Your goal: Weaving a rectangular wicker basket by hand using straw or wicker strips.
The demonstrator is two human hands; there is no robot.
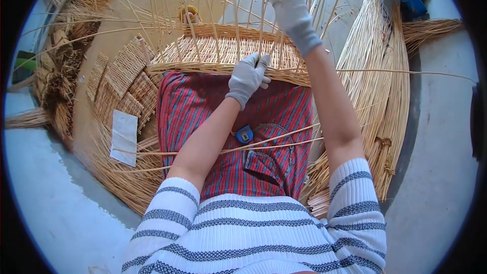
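Observation:
A rectangular woven basket (193, 50) lies across the red striped cloth (187, 111) over my lap, with tall pale stakes (219, 38) rising from it. My left hand (248, 76), in a grey-white glove, is closed on the front edge of the weave, right of centre, thumb beside the stakes. My right hand (288, 5), gloved too, is raised high among the stakes at the top edge, above the basket's right end; its fingertips are partly out of frame, so its grip is unclear. A blue tape measure (244, 135) rests on the cloth below, near several loose rods (274, 141).
Woven panels (122, 66) and a white sheet (123, 137) lie at left, beside dark straw bundles (61, 81). Long pale reed bundles (375, 106) line the right. A yellow container (188, 14) stands behind the basket; a blue container (413, 6) sits at back right.

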